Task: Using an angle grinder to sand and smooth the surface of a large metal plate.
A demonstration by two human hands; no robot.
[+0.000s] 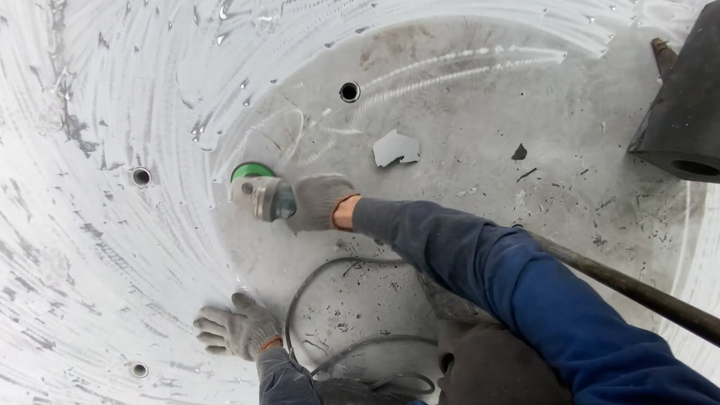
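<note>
Left of centre on the grey curved floor (465,150), the angle grinder (262,193) sits with its green disc (251,171) pressed flat against the surface, and my right hand (319,201), in a grey knit glove, is wrapped tight around its body just behind the metal head. I judge the tool to be compact but dense, stiff throughout, and liable to kick sideways if the disc edge catches, so the body behind the gear head, where the fingers close now, looks like the right place to grip it; the glove fabric should keep it from slipping. Its black cable (322,300) loops nearer to me across the floor and passes just beside my left hand (238,328), which lies flat and empty, fingers spread wide, braced on the pale ground surface at the near left. Swirled grinding marks sweep round the wall on the left and far side, broken by small round holes (349,91), one far of the grinder. A torn white scrap (396,148) lies to the right of the tool, well apart from it. A dark metal rod (645,292) crosses the near right, and a black cylindrical block (686,105) stands at the far right.
</note>
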